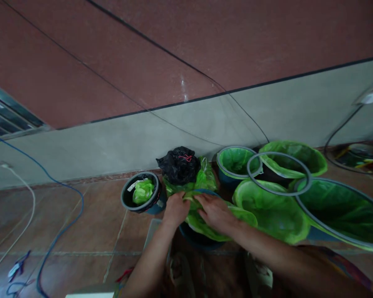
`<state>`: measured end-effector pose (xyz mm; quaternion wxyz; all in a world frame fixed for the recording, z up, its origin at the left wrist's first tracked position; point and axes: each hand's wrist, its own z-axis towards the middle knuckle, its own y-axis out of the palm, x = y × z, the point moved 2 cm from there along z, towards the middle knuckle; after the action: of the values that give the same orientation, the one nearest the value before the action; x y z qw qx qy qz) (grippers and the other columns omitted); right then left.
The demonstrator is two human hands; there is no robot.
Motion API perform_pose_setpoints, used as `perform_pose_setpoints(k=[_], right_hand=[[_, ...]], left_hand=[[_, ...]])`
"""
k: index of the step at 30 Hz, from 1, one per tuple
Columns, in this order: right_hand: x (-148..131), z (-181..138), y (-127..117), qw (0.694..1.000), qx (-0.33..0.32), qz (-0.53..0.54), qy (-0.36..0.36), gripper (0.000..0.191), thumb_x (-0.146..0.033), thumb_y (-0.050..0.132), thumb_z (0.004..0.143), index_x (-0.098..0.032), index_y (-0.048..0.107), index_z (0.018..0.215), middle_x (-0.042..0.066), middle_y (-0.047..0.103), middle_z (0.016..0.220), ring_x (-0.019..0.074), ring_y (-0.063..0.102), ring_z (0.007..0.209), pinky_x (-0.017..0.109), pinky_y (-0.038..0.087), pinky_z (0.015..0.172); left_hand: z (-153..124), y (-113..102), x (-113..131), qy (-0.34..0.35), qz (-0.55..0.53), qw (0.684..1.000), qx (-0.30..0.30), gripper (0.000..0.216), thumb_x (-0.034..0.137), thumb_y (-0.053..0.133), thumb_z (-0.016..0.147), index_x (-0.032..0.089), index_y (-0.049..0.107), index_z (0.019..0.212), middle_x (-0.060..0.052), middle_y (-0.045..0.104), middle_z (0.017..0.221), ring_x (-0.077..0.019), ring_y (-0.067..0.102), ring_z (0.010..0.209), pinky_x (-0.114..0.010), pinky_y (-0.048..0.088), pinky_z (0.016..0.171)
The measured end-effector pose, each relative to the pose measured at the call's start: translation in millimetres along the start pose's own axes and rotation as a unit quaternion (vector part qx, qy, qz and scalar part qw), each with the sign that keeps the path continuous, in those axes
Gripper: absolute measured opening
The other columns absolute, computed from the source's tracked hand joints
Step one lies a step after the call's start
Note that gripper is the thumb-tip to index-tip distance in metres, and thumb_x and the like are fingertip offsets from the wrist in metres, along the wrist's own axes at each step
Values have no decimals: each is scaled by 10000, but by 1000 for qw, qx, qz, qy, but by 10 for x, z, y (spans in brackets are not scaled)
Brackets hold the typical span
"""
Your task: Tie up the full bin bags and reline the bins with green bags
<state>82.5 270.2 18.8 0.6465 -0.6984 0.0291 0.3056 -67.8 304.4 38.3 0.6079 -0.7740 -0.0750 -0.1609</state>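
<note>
Both my hands work on a green plastic bag (205,223) draped over a dark blue bin (199,239) on the floor in front of me. My left hand (175,209) is closed, pinching the bag's edge at the bin's far left rim. My right hand (216,213) lies on top of the bag, fingers curled into the plastic. Just behind the bin sit a tied black bag (178,164) and a knotted green bag (206,177).
A small bin (139,193) holding a crumpled green bag stands to the left. Several bins lined with green bags (272,211) stand to the right, with a loose grey ring (278,174) on them. Blue and white cables (62,194) trail across the tiled floor at left.
</note>
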Motion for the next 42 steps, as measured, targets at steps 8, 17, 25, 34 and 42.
perform_pose_setpoints(k=[8,17,25,34,42], right_hand=[[660,80,-343,979,-19,-130,159,311,-208,389,959,-171,697,933,106,739,921,213,687,892,265,437,732],[1111,-22,-563,961,-63,-148,226,258,-116,491,817,-136,745,854,143,751,900,230,699,879,261,457,712],[1141,-67,-560,955,-58,146,252,245,-180,487,832,-151,722,893,40,716,738,126,617,529,216,454,514],[1098,-70,-541,976,-62,-54,202,289,-205,610,798,-182,729,1061,97,742,1007,233,689,935,303,488,812],[532,89,-281,991,128,28,6,760,-303,668,809,-197,350,1491,137,462,1467,272,436,1345,449,357,1111]], left_hand=[[-38,-57,-341,-76,140,986,-48,325,94,466,812,149,717,1011,-169,736,1039,-283,691,1031,-353,519,853],[30,-151,-737,-100,165,975,-107,308,110,492,794,138,732,985,-179,735,1037,-279,693,1032,-332,524,844],[42,-109,-755,-20,-46,981,-190,230,169,475,820,134,701,835,-44,691,692,-152,654,636,-220,477,605],[73,-247,-559,39,-29,997,-67,137,150,528,821,167,659,858,-25,696,807,-148,636,777,-225,448,708],[33,-93,-138,89,51,994,-44,247,282,437,964,189,665,947,-53,711,896,-178,658,893,-246,438,774]])
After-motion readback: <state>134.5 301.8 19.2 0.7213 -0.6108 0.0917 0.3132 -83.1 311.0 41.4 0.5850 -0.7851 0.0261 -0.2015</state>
